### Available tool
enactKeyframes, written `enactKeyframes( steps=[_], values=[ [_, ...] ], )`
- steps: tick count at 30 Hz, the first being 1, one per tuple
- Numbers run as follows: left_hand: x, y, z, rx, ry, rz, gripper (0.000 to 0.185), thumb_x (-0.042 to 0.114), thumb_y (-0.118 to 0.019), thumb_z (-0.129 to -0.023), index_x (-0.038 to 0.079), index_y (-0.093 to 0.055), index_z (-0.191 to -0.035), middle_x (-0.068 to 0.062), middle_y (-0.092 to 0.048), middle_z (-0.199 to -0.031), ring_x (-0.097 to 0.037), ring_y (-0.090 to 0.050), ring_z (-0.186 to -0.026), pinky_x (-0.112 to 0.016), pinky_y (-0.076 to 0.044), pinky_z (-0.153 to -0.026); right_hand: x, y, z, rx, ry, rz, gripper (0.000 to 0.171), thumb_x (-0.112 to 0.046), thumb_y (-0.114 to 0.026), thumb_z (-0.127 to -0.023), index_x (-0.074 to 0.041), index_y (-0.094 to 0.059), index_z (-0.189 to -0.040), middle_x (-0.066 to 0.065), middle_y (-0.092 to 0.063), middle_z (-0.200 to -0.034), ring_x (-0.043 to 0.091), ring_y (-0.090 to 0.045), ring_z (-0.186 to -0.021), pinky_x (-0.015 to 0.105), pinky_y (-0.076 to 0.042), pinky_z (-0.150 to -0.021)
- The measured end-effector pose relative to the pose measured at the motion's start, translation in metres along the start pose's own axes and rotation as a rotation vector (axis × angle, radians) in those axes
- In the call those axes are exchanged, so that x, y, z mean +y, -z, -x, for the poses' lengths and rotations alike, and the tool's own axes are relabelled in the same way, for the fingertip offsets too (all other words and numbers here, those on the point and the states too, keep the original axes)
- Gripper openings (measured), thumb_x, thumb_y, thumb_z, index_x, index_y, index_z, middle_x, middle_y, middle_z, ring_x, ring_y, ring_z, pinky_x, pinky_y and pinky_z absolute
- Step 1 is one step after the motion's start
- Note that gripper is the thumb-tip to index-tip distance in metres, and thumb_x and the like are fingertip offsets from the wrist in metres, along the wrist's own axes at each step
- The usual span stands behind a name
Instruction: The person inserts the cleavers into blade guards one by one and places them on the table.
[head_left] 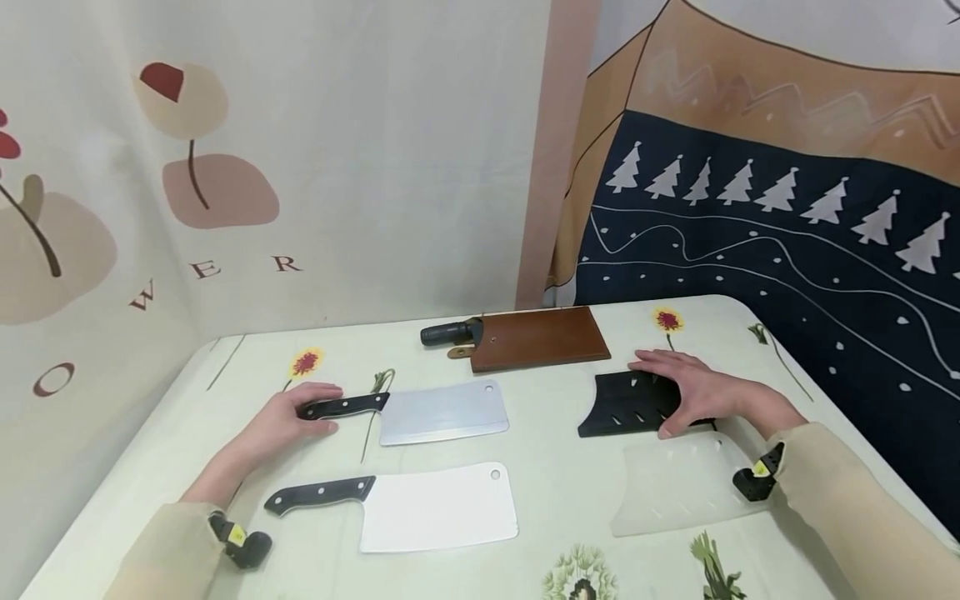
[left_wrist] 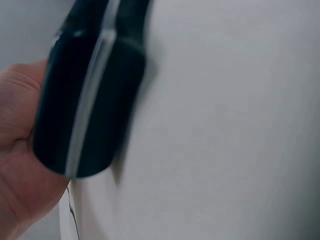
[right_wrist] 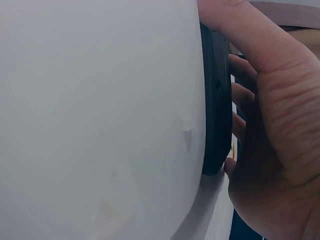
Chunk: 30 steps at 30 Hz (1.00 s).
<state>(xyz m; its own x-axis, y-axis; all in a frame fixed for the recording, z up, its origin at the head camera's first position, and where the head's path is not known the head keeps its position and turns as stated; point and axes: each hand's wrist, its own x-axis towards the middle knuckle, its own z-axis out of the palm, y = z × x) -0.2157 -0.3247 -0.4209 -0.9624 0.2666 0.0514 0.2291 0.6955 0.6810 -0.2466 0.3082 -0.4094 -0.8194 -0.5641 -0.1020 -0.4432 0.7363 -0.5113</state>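
My left hand [head_left: 288, 417] is at the handle end of the upper cleaver [head_left: 442, 412], thumb on the near side and fingers on the far side. In the left wrist view the black handle [left_wrist: 90, 100] overlaps the palm. My right hand [head_left: 701, 392] grips the black blade sheath [head_left: 622, 408] across its width, thumb at the near edge and fingers over the far edge. The right wrist view shows the sheath's dark edge [right_wrist: 216, 100] between thumb and fingers. Below the upper cleaver lies a second, larger cleaver [head_left: 438, 508], and a translucent white blade sheath [head_left: 675, 487] lies beneath my right wrist.
At the back of the table [head_left: 555, 467] lies a black-handled knife [head_left: 447, 333] in a brown leather sheath [head_left: 540, 337]. A pale printed curtain [head_left: 390, 167] hangs behind and to the left, and a dark tree-patterned cloth [head_left: 712, 242] at the right.
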Motion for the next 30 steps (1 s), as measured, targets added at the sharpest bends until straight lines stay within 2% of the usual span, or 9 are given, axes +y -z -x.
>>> enactKeyframes(
  steps=[9, 17, 20, 25, 27, 30],
  values=[
    [0.002, -0.001, -0.005, -0.004, -0.019, -0.03, 0.05, 0.01, -0.083, -0.085, -0.003, -0.067, -0.13, -0.025, -0.058, -0.139, -0.05, -0.046, -0.133, -0.063, -0.032, -0.11, 0.002, 0.0, 0.0, 0.012, -0.006, -0.016, 0.106, -0.042, -0.094, -0.064, 0.001, -0.048, -0.149, 0.026, -0.029, -0.162, 0.053, -0.017, -0.146, 0.079, -0.015, -0.108],
    [0.001, -0.003, -0.008, -0.003, -0.002, 0.009, 0.04, 0.01, -0.081, -0.087, -0.003, -0.07, -0.124, -0.024, -0.059, -0.139, -0.048, -0.046, -0.134, -0.062, -0.031, -0.11, 0.003, 0.001, 0.003, 0.038, -0.003, -0.013, 0.108, -0.04, -0.093, -0.065, 0.003, -0.045, -0.151, 0.025, -0.033, -0.161, 0.052, -0.019, -0.146, 0.077, -0.016, -0.109],
    [0.001, -0.002, -0.008, -0.006, 0.006, 0.009, 0.04, 0.011, -0.082, -0.087, -0.002, -0.071, -0.124, -0.023, -0.06, -0.139, -0.048, -0.045, -0.135, -0.063, -0.03, -0.11, 0.004, 0.001, 0.003, 0.061, -0.016, -0.009, 0.106, -0.038, -0.094, -0.064, 0.002, -0.047, -0.15, 0.026, -0.039, -0.156, 0.051, -0.027, -0.143, 0.075, -0.024, -0.108],
    [0.004, 0.002, -0.005, -0.018, 0.024, -0.016, 0.043, 0.014, -0.082, -0.087, -0.001, -0.071, -0.125, -0.024, -0.061, -0.137, -0.049, -0.047, -0.134, -0.065, -0.031, -0.109, 0.0, 0.001, -0.001, 0.089, -0.057, 0.009, 0.1, -0.035, -0.094, -0.063, -0.002, -0.05, -0.146, 0.024, -0.048, -0.147, 0.044, -0.043, -0.13, 0.063, -0.039, -0.101],
    [0.007, 0.005, -0.003, -0.021, 0.038, -0.033, 0.043, 0.015, -0.083, -0.086, 0.0, -0.071, -0.125, -0.023, -0.065, -0.132, -0.046, -0.054, -0.127, -0.058, -0.039, -0.104, -0.002, 0.002, -0.003, 0.089, -0.069, 0.02, 0.101, -0.036, -0.094, -0.063, -0.001, -0.049, -0.147, 0.024, -0.049, -0.146, 0.043, -0.044, -0.129, 0.062, -0.041, -0.1],
    [0.012, 0.009, 0.0, -0.027, 0.057, -0.043, 0.043, 0.016, -0.083, -0.086, 0.001, -0.072, -0.125, -0.02, -0.07, -0.123, -0.035, -0.062, -0.107, -0.039, -0.048, -0.088, -0.006, 0.004, -0.004, 0.095, -0.092, 0.034, 0.102, -0.038, -0.094, -0.063, -0.001, -0.049, -0.147, 0.025, -0.05, -0.144, 0.043, -0.045, -0.127, 0.063, -0.041, -0.1]
  ],
)
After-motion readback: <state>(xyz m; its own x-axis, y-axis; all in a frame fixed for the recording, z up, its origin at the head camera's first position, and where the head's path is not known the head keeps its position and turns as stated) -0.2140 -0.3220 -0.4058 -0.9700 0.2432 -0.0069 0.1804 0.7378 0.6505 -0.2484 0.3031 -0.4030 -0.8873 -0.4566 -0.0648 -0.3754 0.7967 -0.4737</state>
